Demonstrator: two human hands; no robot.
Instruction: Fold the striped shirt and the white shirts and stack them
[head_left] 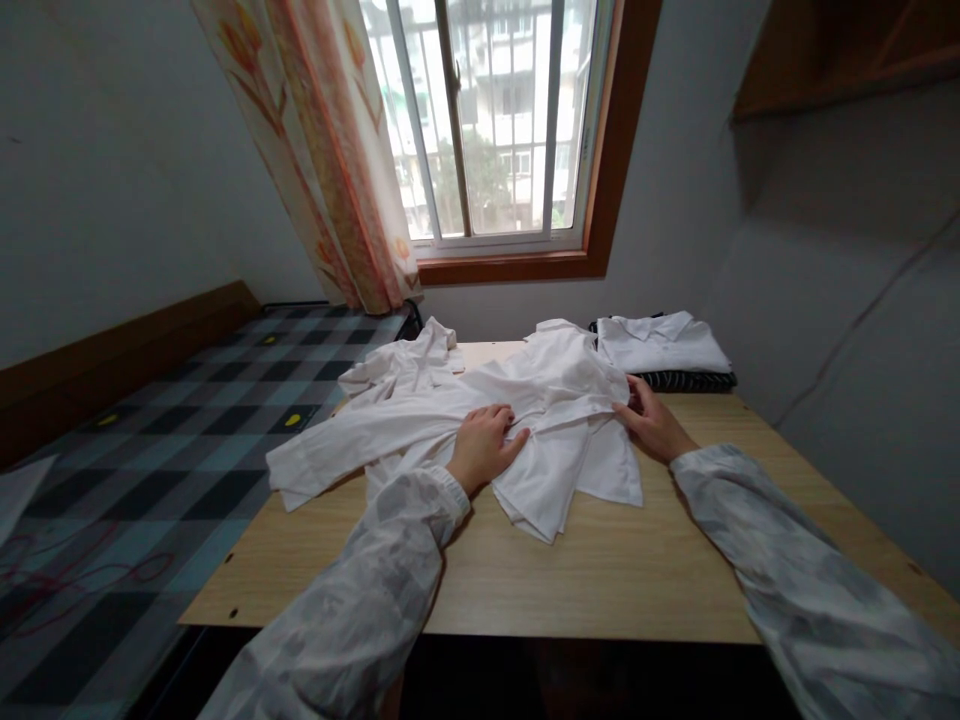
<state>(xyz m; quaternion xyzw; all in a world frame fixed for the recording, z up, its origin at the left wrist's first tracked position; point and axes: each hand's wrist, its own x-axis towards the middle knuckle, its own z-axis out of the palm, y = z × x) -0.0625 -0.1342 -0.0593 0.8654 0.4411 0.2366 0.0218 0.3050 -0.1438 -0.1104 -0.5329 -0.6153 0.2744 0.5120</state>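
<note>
Pressing hand: the left hand (484, 446) lies palm down on the white shirt (517, 420), near the middle of the garment; its fingers are loosely spread and flat on the cloth, clamped on nothing
Pinching hand: the right hand (651, 420) sits at the shirt's right edge; its fingertips are drawn together on a fold of the fabric there, though whether they truly nip the cloth or only touch it I cannot tell for sure
Shirt: rumpled and partly folded, spread across the far half of the wooden table (600, 570); one long sleeve (337, 450) stretches out to the left and its cuff reaches the table's left edge; a doubled-over part hangs toward the viewer between the two hands
Arms: both forearms wear pale, faintly patterned sleeves; the left sleeve (375, 580) comes in from the lower left, the right sleeve (795, 570) from the lower right
Folded pile: a second white shirt (660, 345), neatly folded, lies on a dark striped garment (690, 380) at the table's far right corner, just beside the rumpled shirt
Bed: a blue and black checked cover (150, 450) runs along the table's left side
Wall behind: a window (495, 120) with a brown frame; a flowered curtain (322, 150) hangs at its left
</note>
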